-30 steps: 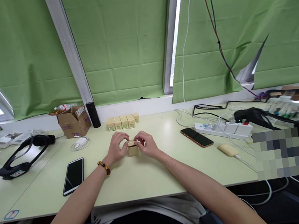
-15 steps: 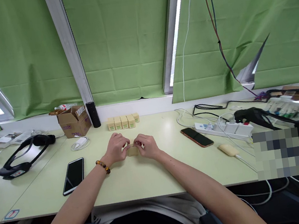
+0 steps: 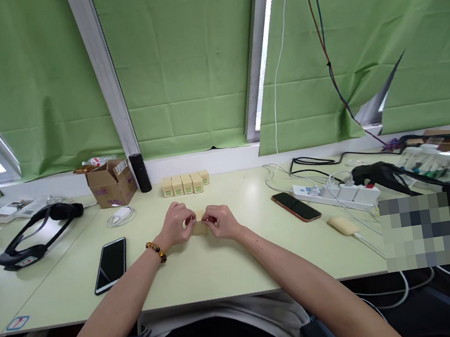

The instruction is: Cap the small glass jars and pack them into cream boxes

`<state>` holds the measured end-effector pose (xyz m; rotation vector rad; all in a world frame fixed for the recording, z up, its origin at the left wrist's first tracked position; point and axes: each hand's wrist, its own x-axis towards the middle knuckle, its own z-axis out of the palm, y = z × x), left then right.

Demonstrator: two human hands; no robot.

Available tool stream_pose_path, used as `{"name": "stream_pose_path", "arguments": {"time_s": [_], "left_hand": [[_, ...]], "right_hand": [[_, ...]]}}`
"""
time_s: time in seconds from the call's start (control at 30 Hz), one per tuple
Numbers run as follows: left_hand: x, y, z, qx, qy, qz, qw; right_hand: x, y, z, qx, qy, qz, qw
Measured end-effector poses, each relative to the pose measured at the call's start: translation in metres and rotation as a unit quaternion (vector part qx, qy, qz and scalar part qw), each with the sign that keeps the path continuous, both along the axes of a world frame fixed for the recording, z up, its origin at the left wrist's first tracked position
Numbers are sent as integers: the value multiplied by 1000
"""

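Note:
A small pale yellow box (image 3: pixel 200 228) lies on the table between my two hands, its colour close to that of the tabletop. My left hand (image 3: pixel 177 222) grips its left side, thumb and fingers pinched together. At its right side, my right hand (image 3: pixel 220 221) pinches the upper edge, fingers curled. The fingertips partly cover the box, and the finer detail of its top edge is too small to make out. Beyond my hands stands a row of several similar small boxes (image 3: pixel 182 185), with labels on their front faces.
On the left are a phone (image 3: pixel 111 265), a black headset (image 3: pixel 37 234), a coiled white charger (image 3: pixel 121 214), an open cardboard box (image 3: pixel 112 184) and a black cylinder (image 3: pixel 140 172). To the right lie another phone (image 3: pixel 296 206), a power strip (image 3: pixel 338 196), a cream power bank (image 3: pixel 344 225) and cables.
My right hand has shifted slightly down and its fingers sit lower at the box's edge. The left hand stays nearly in place. Nothing else on the table has visibly moved.

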<state>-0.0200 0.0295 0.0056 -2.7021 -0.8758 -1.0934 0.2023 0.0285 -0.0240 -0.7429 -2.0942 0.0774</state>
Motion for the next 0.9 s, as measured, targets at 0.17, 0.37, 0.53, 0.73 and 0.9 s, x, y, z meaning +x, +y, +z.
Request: {"name": "stream_pose_path", "arguments": {"time_s": [0.17,0.37,0.53,0.73,0.9], "left_hand": [[-3,12,-7,-44,-87,102,990],[-5,23,-11,-183,-2,155,971],[0,18,-9,-176,22,176,968],[1,13,-4,-175,50,167,969],[-3,20,-9,-205,-15,193,960]], "right_hand": [[7,1,6,-71,-2,-13,997],[16,8,8,-125,-12,-53,991],[14,16,0,-112,-53,-135,983],[12,19,1,-159,-72,-204,963],[16,12,11,-187,-96,-140,968]]}}
